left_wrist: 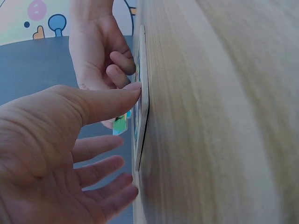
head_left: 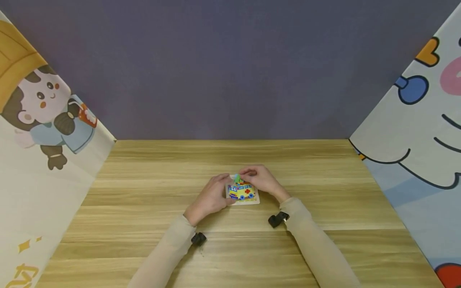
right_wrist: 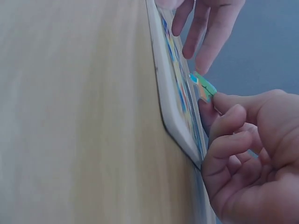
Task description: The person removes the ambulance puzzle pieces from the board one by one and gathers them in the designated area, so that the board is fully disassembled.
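Observation:
A small white-rimmed puzzle board point(head_left: 248, 203) lies flat on the table, with a yellow ambulance picture point(head_left: 242, 192) in it. My left hand point(head_left: 213, 196) is around the board's left side. Its straight thumb point(left_wrist: 112, 103) touches the board, and the other fingers spread loosely by the far edge. Over the board's top part, my right hand point(head_left: 264, 179) pinches a green puzzle piece point(right_wrist: 205, 87) between thumb and forefinger. That piece is tilted up at the board's surface. The right hand's other fingers are curled, with a sliver of light blue showing between them.
The wooden table point(head_left: 144, 240) reaches to a dark grey panel point(head_left: 230, 72) at the back. Cartoon-printed panels stand at the left point(head_left: 86, 168) and right point(head_left: 403, 188). A black wrist device point(head_left: 199, 239) sits on the left sleeve, another point(head_left: 278, 219) on the right.

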A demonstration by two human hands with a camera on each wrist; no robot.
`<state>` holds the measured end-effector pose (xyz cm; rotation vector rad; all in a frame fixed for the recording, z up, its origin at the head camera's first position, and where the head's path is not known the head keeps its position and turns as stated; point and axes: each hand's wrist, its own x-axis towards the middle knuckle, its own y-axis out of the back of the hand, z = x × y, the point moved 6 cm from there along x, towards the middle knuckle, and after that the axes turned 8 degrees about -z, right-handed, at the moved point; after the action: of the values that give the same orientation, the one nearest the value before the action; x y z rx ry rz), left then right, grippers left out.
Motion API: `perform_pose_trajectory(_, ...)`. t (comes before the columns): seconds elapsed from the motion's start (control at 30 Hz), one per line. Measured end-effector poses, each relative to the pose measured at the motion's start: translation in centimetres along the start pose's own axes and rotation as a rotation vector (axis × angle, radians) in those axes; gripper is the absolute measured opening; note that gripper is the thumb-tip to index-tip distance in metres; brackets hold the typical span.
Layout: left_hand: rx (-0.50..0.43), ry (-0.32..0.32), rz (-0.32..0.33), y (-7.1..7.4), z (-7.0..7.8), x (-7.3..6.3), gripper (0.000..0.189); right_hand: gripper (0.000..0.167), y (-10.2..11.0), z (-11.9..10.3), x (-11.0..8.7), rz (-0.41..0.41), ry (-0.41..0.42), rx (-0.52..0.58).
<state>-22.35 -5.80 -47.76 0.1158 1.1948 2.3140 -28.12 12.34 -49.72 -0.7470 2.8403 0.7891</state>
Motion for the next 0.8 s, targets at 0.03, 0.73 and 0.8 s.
perform_pose_trajectory(0.03,-0.002,-0.005,-0.001,0.0,0.0,0.0,0.067,0.026,0.1,0.1,-0.1,0.002,0.002,-0.009)
perform_pose_trajectory(0.73,0.023,-0.046,-0.057,-0.1,0.0,0.1,0.063,0.027,1.5,0.9,-0.9,-0.046,0.013,-0.011)
perform_pose_trajectory(0.8,0.023,-0.049,-0.06,-0.2,0.0,0.1,0.063,0.027,1.8,1.1,-1.1,-0.047,0.007,-0.004)
